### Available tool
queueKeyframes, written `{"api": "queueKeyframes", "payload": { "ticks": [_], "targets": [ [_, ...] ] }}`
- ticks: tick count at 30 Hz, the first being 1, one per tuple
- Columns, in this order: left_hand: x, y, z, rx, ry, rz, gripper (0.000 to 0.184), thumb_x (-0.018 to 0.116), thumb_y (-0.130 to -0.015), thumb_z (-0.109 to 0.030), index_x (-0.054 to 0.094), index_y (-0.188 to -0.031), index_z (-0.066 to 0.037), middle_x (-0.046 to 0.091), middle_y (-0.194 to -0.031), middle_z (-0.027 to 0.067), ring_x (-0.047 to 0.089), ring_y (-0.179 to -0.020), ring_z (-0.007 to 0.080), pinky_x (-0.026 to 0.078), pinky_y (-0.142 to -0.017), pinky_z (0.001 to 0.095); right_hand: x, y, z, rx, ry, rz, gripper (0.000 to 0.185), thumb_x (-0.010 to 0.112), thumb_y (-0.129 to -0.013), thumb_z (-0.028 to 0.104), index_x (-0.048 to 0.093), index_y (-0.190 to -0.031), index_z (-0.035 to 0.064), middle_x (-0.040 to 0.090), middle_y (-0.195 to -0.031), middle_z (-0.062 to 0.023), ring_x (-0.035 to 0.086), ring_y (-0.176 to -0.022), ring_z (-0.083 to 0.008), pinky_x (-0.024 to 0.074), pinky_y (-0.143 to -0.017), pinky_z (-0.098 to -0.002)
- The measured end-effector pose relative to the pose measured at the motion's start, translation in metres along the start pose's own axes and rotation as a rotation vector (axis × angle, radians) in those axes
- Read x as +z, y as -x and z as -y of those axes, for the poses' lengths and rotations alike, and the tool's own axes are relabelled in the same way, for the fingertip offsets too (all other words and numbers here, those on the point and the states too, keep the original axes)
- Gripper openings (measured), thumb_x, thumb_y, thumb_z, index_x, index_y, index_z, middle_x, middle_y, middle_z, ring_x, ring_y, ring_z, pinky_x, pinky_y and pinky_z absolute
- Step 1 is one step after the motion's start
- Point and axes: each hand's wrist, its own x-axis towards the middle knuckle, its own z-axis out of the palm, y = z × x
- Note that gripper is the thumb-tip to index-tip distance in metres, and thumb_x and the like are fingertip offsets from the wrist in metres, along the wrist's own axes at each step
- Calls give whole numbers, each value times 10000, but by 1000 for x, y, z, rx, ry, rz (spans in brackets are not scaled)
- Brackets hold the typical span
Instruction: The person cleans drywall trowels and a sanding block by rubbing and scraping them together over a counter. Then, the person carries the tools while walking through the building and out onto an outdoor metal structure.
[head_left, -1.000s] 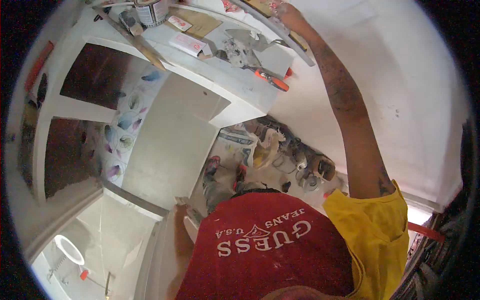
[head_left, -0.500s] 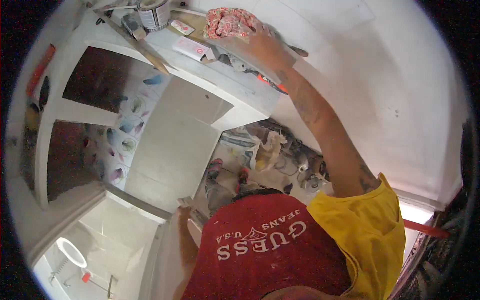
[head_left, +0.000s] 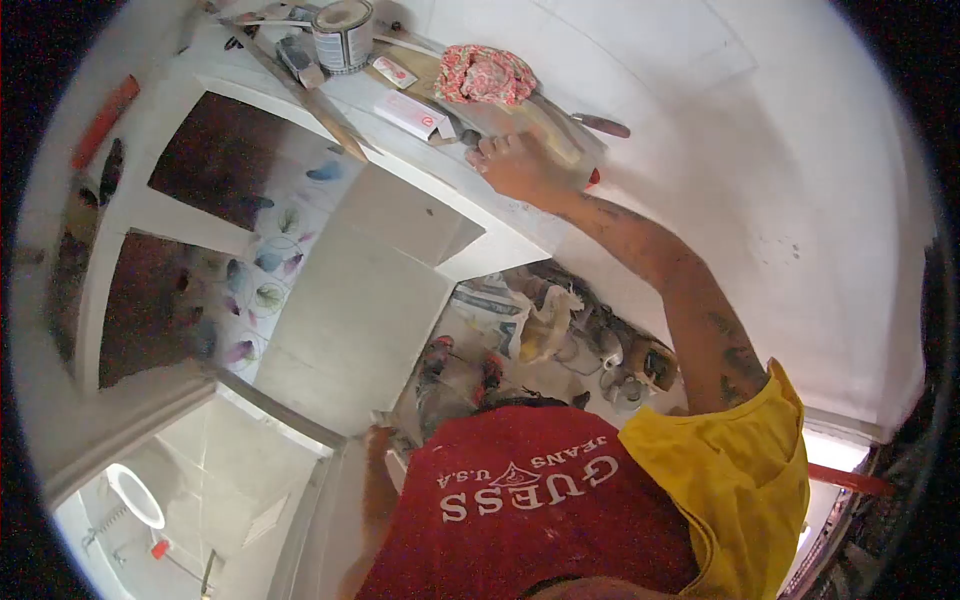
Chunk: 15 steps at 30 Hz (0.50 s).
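Right hand (head_left: 515, 165) has left the cloth (head_left: 485, 76)

Its bent fingers are near the box (head_left: 413, 114); whether they grip, I cannot tell. Cloth lies bunched on the counter (head_left: 445, 170), beyond them. Left hand (head_left: 378, 441): grip unclear.

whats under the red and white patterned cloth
The patterned cloth lies bunched up. A brown sheet shows at its left and a flat board at its lower right; both seem to run beneath. Whatever else it covers is hidden.
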Motion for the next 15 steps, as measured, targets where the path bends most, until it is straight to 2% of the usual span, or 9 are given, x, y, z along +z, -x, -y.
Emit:
{"api": "queueKeyframes", "payload": {
  "ticks": [1,4,7,9,11,12,13,15],
  "targets": [
    [0,1,-1,1,1,-8,332,637,-695,-288,652,-879,-11,649,-805,199,632,-765,345,500,-698,443,-2,-2,-3,-68,70,8,194,496,-830,183,608,-982,137,559,-753,-36,588,-668,-190,459,-595,-377],
    [-3,2,-4,2,9,-39,338,629,-697,-285,649,-884,-4,648,-813,208,630,-779,357,500,-707,451,-21,-6,-6,-68,-7,58,209,473,-848,167,592,-1009,106,565,-765,-49,605,-654,-218,473,-575,-382],
    [-5,2,-11,5,11,-102,343,622,-699,-281,646,-889,3,646,-822,217,629,-792,369,500,-716,459,-57,-9,-17,-29,-107,10,208,454,-860,146,589,-1009,90,567,-786,-69,621,-681,-262,487,-569,-404],
    [-11,1,-18,-4,4,-154,347,617,-701,-279,644,-893,8,645,-828,223,628,-801,378,500,-722,464,-47,-13,-9,134,-251,102,201,460,-862,151,597,-995,86,568,-807,-85,621,-704,-277,491,-605,-428],
    [-27,2,-33,-4,0,-184,350,613,-702,-277,642,-896,13,643,-834,230,627,-810,386,500,-728,469,-60,-8,-6,232,-273,79,192,481,-852,140,602,-987,78,576,-846,-103,624,-738,-284,495,-646,-435],
    [-46,4,-46,20,40,-126,357,609,-704,-274,644,-912,14,641,-834,239,623,-813,397,498,-729,477,-86,1,-5,247,-222,8,187,499,-842,126,604,-987,73,584,-875,-114,626,-762,-283,498,-669,-429],
    [-60,8,-61,62,16,-184,363,608,-703,-271,643,-923,16,637,-852,247,622,-828,398,498,-731,474,-102,10,-6,265,-173,-63,185,518,-831,112,606,-987,67,591,-904,-124,629,-786,-282,500,-692,-423],
    [-87,12,-96,149,-41,-297,378,606,-702,-266,641,-947,19,630,-887,261,620,-859,400,497,-735,467,-101,34,-17,408,-288,-212,212,532,-830,170,608,-999,66,613,-834,-150,626,-802,-313,484,-727,-448]
  ]
}}
